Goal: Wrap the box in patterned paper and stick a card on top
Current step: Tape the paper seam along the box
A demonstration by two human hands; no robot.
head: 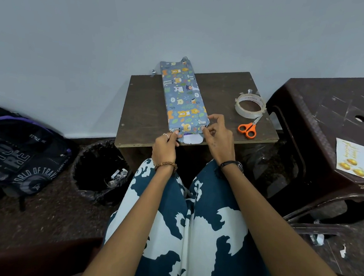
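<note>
The box point(183, 98), long and narrow and covered in blue patterned paper point(181, 87) printed with bears and leaves, lies lengthwise on the small dark brown surface point(144, 111), its far end reaching the wall and its near end at the front edge. At that near end the paper is not closed: a white flap point(190, 139) (the plain underside of the paper) sticks out past the box over the edge of the surface.

The left hand point(165, 146) pinches the paper at the near left corner of the box, fingers curled on the fold, a ring on one finger and a beaded bracelet at the wrist. The right hand point(218, 136) pinches the paper at the near right corner, thumb and fingertips bent round the edge, a dark band on its wrist.

To the right of the box on the same surface lies a roll of clear tape point(250, 105), flat, and just in front of it a pair of orange-handled scissors point(248, 129), blades pointing toward the roll.

Further right stands a dark plastic stool point(331, 114), and on its seat lies the card point(353, 159), white with gold lettering and gold ornaments. Below the surface on the left sits a black-lined bin point(100, 172) holding paper scraps, and beside it on the floor a dark backpack point(16, 153) with purple trim. The person's lap, in blue and white printed fabric, fills the foreground.
</note>
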